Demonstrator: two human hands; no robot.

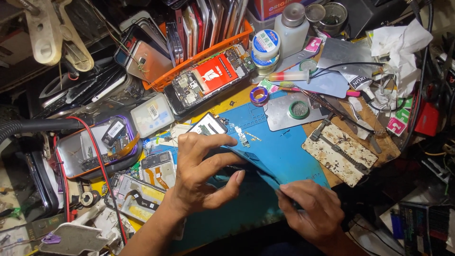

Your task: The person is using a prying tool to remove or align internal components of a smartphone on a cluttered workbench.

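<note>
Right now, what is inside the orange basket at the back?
The orange basket holds a row of phones and phone panels standing on edge. Its floor, and anything beneath them, is covered.

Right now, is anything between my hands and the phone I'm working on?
No. Left hand already grips the dark phone by its edges, and right hand touches its near corner. Nothing visible lies between them.

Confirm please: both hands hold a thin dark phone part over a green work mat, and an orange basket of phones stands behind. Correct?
Not quite: the head view shows the work mat is blue, not green. Both the left hand and right hand hold the thin dark phone part, with the orange basket behind.
</note>
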